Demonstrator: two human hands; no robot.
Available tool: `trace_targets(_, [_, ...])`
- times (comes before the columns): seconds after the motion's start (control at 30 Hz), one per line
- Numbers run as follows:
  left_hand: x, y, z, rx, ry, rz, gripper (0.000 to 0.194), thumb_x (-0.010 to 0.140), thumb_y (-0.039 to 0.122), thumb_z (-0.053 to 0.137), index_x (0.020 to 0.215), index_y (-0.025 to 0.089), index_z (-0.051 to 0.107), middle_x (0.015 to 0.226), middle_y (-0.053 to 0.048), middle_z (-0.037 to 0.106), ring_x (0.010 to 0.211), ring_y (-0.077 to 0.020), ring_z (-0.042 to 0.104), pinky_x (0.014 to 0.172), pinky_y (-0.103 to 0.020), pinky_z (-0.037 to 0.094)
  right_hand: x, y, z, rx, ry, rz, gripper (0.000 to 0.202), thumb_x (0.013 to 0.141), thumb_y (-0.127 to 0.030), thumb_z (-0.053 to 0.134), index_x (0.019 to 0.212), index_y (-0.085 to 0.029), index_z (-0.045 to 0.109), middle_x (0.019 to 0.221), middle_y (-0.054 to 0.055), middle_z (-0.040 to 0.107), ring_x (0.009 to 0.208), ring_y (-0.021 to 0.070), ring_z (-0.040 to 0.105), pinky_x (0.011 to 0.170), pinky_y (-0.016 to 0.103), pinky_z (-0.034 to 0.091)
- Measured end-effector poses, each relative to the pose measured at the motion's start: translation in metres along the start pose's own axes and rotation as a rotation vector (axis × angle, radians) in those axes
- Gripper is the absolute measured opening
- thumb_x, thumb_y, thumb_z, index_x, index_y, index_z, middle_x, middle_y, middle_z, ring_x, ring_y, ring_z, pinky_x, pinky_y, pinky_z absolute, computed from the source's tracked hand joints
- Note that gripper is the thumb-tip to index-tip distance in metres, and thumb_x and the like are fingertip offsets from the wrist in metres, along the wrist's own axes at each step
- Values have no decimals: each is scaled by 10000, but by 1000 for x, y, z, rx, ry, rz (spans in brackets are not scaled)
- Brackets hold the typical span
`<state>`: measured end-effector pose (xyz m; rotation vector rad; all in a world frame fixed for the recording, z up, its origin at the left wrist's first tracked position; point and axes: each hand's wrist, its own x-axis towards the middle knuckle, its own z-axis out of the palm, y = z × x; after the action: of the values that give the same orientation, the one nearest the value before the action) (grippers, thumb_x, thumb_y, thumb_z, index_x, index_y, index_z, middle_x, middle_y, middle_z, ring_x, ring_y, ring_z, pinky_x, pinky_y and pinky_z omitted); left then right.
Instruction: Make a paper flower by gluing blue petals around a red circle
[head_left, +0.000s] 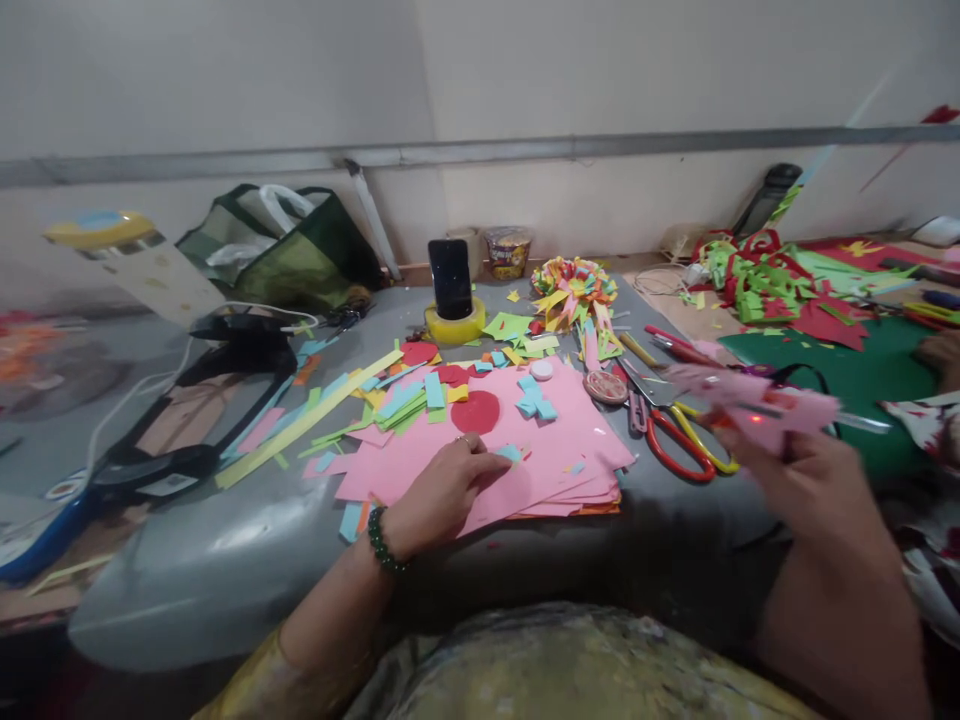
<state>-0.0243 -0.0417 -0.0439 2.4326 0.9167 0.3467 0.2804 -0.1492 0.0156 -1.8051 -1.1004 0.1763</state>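
Observation:
My left hand (pixel 450 485), with a green bead bracelet, rests on a stack of pink paper (pixel 547 440). Its index finger is stretched out against a small blue paper piece (pixel 510 453); the thumb is hidden. A red paper circle (pixel 475 411) lies just beyond the knuckles, and folded blue paper pieces (pixel 535 402) sit to its right. My right hand (pixel 806 480) is raised at the right, wrapped round a pink glue gun (pixel 772 405) with a red light lit and a clear glue stick at its back. Motion blurs the gun's nozzle.
Scissors (pixel 679 445) lie between the stack and my right hand. Behind stand a phone (pixel 451 280) in a yellow tape roll (pixel 456 322) and a paper-strip flower (pixel 575 290). Cut strips (pixel 315 415) and a lamp (pixel 142 265) are at left. Another person's hand (pixel 946 355) shows at far right.

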Motion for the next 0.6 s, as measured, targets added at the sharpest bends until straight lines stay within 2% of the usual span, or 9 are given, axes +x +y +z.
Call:
trace_targets(0.1, [0, -2, 1, -2, 39, -4, 325, 961, 244, 418, 1056, 223, 728, 903, -74, 601, 801, -170, 568, 744, -283, 474, -19, -14, 23, -21, -374, -221, 450, 772, -627, 586, 534, -245, 574, 503, 41, 571, 465, 187, 493, 421, 303, 366])
trace_targets(0.2, [0, -3, 2, -4, 39, 5, 310, 954, 234, 438, 1022, 212, 740, 887, -72, 593, 788, -167, 555, 742, -284, 473, -31, -16, 46, -76, -591, -308, 458, 881, -554, 496, 539, -248, 494, 468, 6, 507, 435, 171, 466, 417, 294, 361])
trace_targets(0.4, [1, 0, 0, -2, 32, 4, 302, 945, 230, 455, 976, 220, 755, 850, -60, 576, 769, -160, 536, 727, -276, 463, -32, -17, 73, -251, -669, -429, 426, 926, -510, 471, 595, -243, 446, 541, 3, 528, 468, 157, 483, 472, 284, 343])
trace_targets(0.6, [1, 3, -1, 7, 33, 7, 314, 940, 211, 449, 918, 206, 762, 827, -62, 557, 763, -162, 529, 707, -274, 452, -30, -24, 71, -306, -684, -475, 447, 944, -531, 420, 606, -242, 457, 522, 3, 517, 457, 146, 444, 465, 280, 319])
